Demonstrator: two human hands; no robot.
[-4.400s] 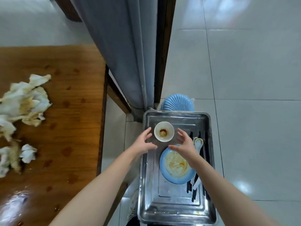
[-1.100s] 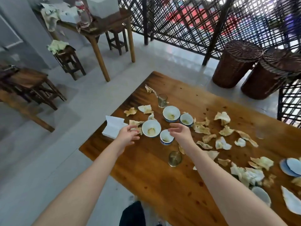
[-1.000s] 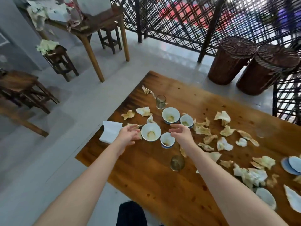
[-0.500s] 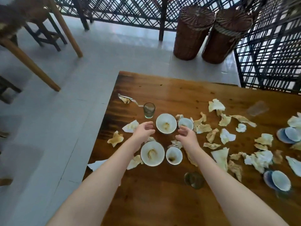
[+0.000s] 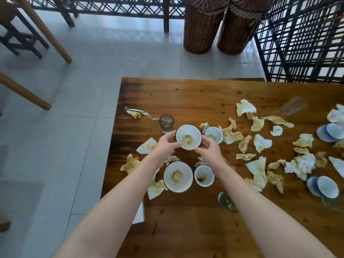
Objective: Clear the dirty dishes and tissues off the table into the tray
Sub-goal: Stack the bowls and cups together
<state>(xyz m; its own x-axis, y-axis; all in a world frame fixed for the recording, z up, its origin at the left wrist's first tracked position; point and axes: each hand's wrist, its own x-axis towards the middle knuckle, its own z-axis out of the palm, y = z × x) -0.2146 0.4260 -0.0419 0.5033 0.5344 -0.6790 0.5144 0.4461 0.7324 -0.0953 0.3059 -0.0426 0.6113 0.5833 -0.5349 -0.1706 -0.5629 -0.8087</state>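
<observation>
1. Now, your left hand (image 5: 165, 146) and right hand (image 5: 210, 149) cup the stained bowl (image 5: 188, 137) on the desk (image 5: 186, 229), fingers curled round its sides.
2. Lift it level, clear of the glass (image 5: 166, 123) and the small bowl (image 5: 213, 134) just beside it.
3. Scattered tissues (image 5: 260, 143) wait; the tray is out of view.

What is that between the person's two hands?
A stained white bowl, shown in the head view. The left hand and the right hand curl round its rim from either side.
</observation>
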